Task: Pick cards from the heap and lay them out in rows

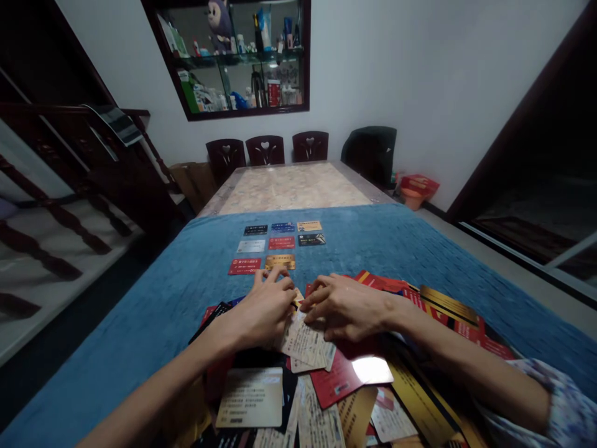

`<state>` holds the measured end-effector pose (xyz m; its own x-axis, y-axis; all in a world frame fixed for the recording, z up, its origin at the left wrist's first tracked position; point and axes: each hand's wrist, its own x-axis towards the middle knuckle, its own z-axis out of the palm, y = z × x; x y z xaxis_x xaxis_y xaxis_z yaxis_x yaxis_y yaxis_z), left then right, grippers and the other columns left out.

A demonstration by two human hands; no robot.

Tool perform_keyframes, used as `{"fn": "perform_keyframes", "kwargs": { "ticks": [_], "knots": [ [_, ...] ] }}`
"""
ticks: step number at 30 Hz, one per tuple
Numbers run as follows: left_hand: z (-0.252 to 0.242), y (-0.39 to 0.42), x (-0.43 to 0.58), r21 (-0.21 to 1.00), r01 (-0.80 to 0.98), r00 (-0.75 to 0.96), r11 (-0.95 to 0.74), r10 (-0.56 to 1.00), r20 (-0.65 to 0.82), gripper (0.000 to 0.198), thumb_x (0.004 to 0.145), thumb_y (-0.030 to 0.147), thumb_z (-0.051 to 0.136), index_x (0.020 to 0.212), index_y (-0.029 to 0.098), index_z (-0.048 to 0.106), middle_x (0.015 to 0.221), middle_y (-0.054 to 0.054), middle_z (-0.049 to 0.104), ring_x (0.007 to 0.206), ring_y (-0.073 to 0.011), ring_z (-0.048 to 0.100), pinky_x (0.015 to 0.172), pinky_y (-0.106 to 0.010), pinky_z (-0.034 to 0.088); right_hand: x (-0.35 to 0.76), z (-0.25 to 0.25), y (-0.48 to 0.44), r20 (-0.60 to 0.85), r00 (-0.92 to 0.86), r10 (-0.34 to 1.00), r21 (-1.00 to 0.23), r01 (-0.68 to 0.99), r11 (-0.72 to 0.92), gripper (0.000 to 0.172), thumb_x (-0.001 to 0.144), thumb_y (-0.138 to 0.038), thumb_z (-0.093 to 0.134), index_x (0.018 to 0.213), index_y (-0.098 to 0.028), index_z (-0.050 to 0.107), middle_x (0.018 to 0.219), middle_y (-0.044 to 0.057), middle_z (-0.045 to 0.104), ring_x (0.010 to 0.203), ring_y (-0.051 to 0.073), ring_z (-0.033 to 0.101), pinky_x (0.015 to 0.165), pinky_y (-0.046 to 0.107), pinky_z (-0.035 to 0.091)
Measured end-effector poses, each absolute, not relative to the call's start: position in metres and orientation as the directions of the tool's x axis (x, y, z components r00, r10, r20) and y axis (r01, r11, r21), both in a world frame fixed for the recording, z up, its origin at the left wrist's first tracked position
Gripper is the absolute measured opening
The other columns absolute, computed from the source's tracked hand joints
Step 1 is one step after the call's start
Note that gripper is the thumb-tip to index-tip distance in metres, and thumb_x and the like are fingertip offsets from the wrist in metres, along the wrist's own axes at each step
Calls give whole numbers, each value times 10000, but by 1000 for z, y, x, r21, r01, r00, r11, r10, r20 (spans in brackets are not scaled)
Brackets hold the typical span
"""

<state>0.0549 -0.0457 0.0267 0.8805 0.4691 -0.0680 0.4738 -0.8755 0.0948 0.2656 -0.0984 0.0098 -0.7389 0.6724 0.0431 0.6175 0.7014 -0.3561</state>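
Note:
Several plastic cards lie loose in an overlapping pile at the near end of the table. My left hand (270,306) rests on the pile's far side, fingers bent and spread, its fingertips near a gold card (280,262) in the layout beyond. Beside it, my right hand (347,307) reaches in from the right, with curved, separated fingers touching cream-coloured cards (305,339) covered in print. Neither hand visibly lifts a card. Below the right hand lies a shiny red card (342,376). To the lower left is a cream card (250,398) with dark print.
Past the pile, cards stand in neat rows, among them a red card (245,266) and a blue card (283,228). A blue cloth (186,267) covers the near table. Chairs (265,150) line the far end. More cards (448,305) spread under my right forearm.

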Motion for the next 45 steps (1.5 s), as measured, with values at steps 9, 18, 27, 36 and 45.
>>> {"fn": "perform_keyframes", "kwargs": {
  "ticks": [9, 18, 27, 36, 45],
  "knots": [
    [19, -64, 59, 198, 398, 917, -896, 394, -64, 126, 883, 300, 609, 885, 175, 623, 1027, -77, 620, 1069, -270, 473, 905, -436, 353, 280, 10, -94, 20, -674, 738, -313, 697, 645, 198, 769, -208, 700, 964, -203, 730, 996, 77, 669, 903, 217, 541, 836, 373, 424],
    [15, -67, 63, 250, 367, 928, -896, 371, -31, 258, 845, 378, 683, 999, 180, 624, 1089, -77, 615, 1099, -273, 482, 896, -417, 369, 283, 20, -96, -53, -664, 746, -344, 713, 611, 222, 702, -168, 756, 905, -162, 668, 926, 48, 669, 889, 203, 553, 869, 355, 419],
    [9, -72, 66, 243, 359, 929, -901, 370, 2, 147, 845, 206, 566, 981, 174, 612, 1037, -65, 626, 986, -236, 534, 863, -405, 399, 284, 21, -98, -31, -686, 727, -339, 692, 638, 218, 721, -155, 686, 937, -182, 671, 957, 46, 685, 862, 189, 575, 823, 336, 427],
    [-18, -86, 73, -294, 255, 963, -921, 215, 162, 153, 900, 120, 484, 875, 124, 634, 811, -105, 651, 794, -237, 583, 846, -441, 408, 277, 29, -105, -81, -664, 743, -258, 734, 628, 87, 721, -218, 701, 763, -185, 632, 838, 30, 651, 788, 176, 550, 730, 306, 397],
    [-18, -94, 76, -391, 245, 928, -887, 97, 361, 214, 896, 64, 440, 736, 155, 549, 668, -56, 579, 643, -203, 527, 683, -377, 402, 276, 28, -105, -47, -669, 741, -257, 725, 639, 65, 725, -148, 671, 749, -181, 621, 787, 12, 625, 740, 155, 516, 769, 305, 395]
  ]
}}
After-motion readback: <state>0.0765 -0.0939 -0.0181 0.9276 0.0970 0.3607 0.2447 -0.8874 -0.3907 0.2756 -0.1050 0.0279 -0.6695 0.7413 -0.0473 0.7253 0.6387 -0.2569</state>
